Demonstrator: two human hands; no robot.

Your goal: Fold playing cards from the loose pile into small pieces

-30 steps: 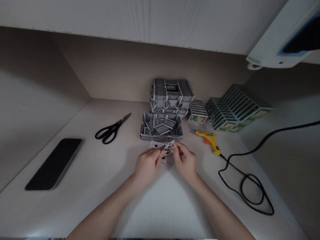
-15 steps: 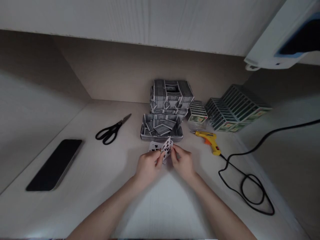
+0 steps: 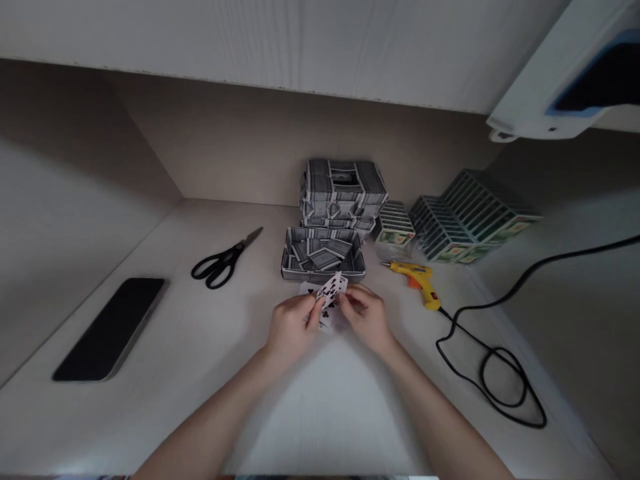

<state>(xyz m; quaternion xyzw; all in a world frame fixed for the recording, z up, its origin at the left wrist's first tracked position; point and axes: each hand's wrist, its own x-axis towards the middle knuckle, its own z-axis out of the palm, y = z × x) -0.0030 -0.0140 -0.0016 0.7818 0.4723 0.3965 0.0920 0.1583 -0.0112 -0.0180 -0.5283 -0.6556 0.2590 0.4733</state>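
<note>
In the head view my left hand (image 3: 293, 325) is closed, pinching a tilted playing card (image 3: 330, 288) with black club marks. My right hand (image 3: 369, 319) is closed too, its thumb and fingertips at the right edge of the cards. Another club card (image 3: 307, 288) shows behind my left fingers, partly hidden, and more card surface is visible below the tilted one. Just beyond my hands stands an open box made of playing cards (image 3: 286, 273), with several loose cards (image 3: 325, 257) lying face down inside.
Behind the open box is a taller card-covered box (image 3: 367, 177) with an opening on top. Card packs (image 3: 445, 227) are stacked at the back right. A yellow glue gun (image 3: 420, 280) with a black cord (image 3: 493, 350) lies right; scissors (image 3: 220, 265) and a phone (image 3: 113, 327) lie left.
The held card has tipped from nearly upright to a lower slant, uncovering more of the card surface beneath. My right fingers have shifted slightly; both arms stay about where they were.
</note>
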